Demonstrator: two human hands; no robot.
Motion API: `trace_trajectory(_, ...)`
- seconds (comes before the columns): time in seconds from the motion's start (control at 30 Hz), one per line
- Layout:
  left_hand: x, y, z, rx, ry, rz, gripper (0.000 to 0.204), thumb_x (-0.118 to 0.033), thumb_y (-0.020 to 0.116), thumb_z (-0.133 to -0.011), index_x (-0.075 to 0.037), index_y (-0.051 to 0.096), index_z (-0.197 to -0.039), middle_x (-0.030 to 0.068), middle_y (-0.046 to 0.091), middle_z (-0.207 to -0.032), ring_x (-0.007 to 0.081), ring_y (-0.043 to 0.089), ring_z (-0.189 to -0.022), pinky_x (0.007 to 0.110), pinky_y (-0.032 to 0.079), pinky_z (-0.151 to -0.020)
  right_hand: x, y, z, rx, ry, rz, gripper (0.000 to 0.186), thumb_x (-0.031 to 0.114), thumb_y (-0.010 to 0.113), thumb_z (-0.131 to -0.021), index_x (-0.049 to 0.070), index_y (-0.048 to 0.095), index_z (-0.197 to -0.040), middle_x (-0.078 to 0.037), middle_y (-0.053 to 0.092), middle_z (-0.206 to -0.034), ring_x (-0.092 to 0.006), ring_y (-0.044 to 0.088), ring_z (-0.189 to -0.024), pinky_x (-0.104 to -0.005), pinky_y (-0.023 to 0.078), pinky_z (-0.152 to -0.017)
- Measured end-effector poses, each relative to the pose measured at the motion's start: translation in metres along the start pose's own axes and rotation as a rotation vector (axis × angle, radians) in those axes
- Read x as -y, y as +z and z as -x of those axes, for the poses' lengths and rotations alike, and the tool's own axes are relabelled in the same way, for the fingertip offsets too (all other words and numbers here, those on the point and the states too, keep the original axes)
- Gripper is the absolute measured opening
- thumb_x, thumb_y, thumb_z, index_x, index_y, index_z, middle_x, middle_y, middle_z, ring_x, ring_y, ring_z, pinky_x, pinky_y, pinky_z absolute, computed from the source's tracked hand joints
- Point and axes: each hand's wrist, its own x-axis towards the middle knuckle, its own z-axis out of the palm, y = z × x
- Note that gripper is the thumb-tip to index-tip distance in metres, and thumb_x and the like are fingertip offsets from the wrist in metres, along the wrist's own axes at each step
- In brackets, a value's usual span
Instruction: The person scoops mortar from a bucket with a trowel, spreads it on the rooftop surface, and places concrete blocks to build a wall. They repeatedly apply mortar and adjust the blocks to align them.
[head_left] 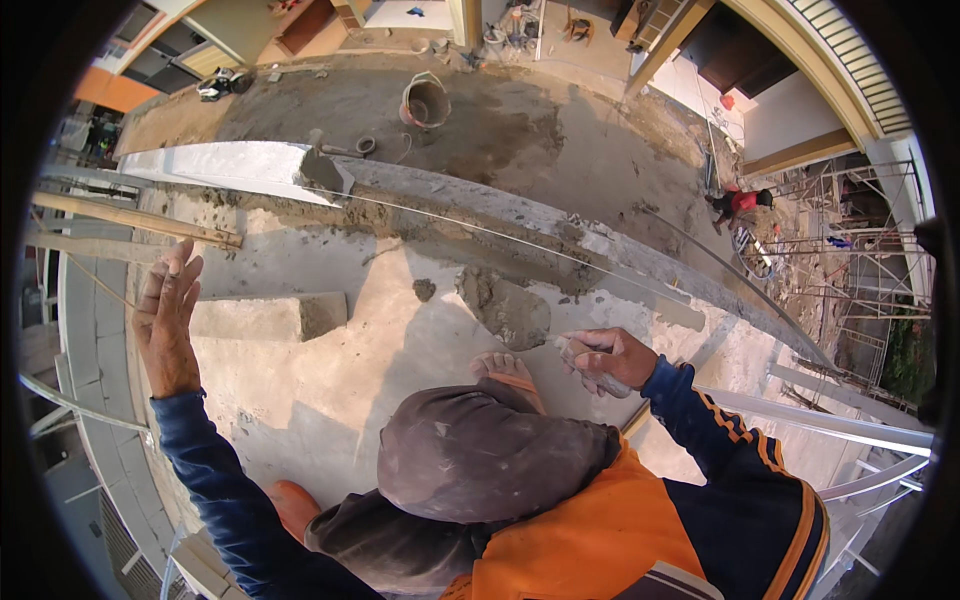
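My left hand (170, 315) is raised at the left near a timber (140, 210), its fingers loosely bent and apart, with nothing visible in them. My right hand (610, 360) is curled around a grey, dusty thing I cannot make out, beside my bare foot (500, 368). A pile of wet mortar (505, 310) lies just beyond that foot. A taut white line (500, 230) runs along the mortar-covered ledge (420, 200). A concrete block (260, 318) lies to the right of my left hand, and a white block (230, 170) rests on the ledge.
Beyond the ledge is a lower yard (270, 110) with a bucket (425, 101). A person in red (742, 205) crouches there at the right, near metal scaffolding (850, 270). Metal bars (820, 415) are at my right, and a strip of grey blocks (100, 400) lines the left edge.
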Motion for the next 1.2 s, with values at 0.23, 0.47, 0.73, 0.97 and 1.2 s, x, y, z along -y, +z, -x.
trace_trajectory(0.23, 0.033, -0.023, 0.106, 0.189, -0.198, 0.027, 0.028, -0.016, 0.068, -0.094, 0.005, 0.064, -0.112, 0.0194, 0.065, -0.120, 0.0256, 0.061, -0.114, 0.039, 0.047, -0.102, -0.003, 0.009, -0.118, -0.299, -0.314, 0.574, 0.055, 0.021, 0.067, -0.088, -0.005, 0.053, -0.134, -0.019, 0.068, -0.114, -0.0263, 0.068, -0.096, -0.0341, 0.052, -0.088)
trace_trajectory(0.47, 0.030, -0.023, 0.165, 0.388, -0.230, -0.183, 0.035, -0.020, 0.070, -0.092, 0.005, 0.063, -0.116, 0.0234, 0.063, -0.125, 0.0283, 0.058, -0.121, 0.037, 0.045, -0.101, 0.045, 0.100, -0.267, -0.508, -0.445, 1.131, 0.053, 0.020, 0.064, -0.083, -0.001, 0.055, -0.131, -0.024, 0.064, -0.120, -0.0385, 0.061, -0.113, -0.0441, 0.048, -0.096)
trace_trajectory(0.73, 0.038, -0.036, 0.210, 0.393, -0.355, -0.253, 0.038, -0.022, 0.072, -0.090, 0.003, 0.064, -0.118, 0.0220, 0.067, -0.117, 0.0289, 0.064, -0.109, 0.038, 0.049, -0.095, 0.034, 0.101, -0.272, -0.299, -0.268, 0.201, 0.045, 0.030, 0.064, -0.090, 0.001, 0.061, -0.124, -0.010, 0.067, -0.085, -0.0222, 0.067, -0.063, -0.0375, 0.053, -0.055)
trace_trajectory(0.97, 0.046, -0.033, 0.207, 0.435, -0.244, -0.338, 0.040, -0.024, 0.071, -0.090, 0.003, 0.063, -0.119, 0.0199, 0.068, -0.116, 0.0279, 0.065, -0.107, 0.037, 0.049, -0.095, 0.033, 0.102, -0.268, -0.216, -0.131, 0.102, 0.045, 0.030, 0.063, -0.094, 0.002, 0.060, -0.128, -0.005, 0.064, -0.086, -0.0133, 0.061, -0.058, -0.0287, 0.048, -0.048)
trace_trajectory(1.2, 0.047, -0.034, 0.207, 0.432, -0.348, -0.325, 0.046, -0.028, 0.072, -0.089, 0.005, 0.062, -0.119, 0.0197, 0.068, -0.114, 0.0279, 0.064, -0.107, 0.038, 0.049, -0.094, -0.020, 0.050, -0.154, -0.434, -0.134, 0.212, 0.046, 0.025, 0.060, -0.095, -0.001, 0.056, -0.133, -0.007, 0.065, -0.087, -0.0137, 0.060, -0.055, -0.0301, 0.049, -0.048)
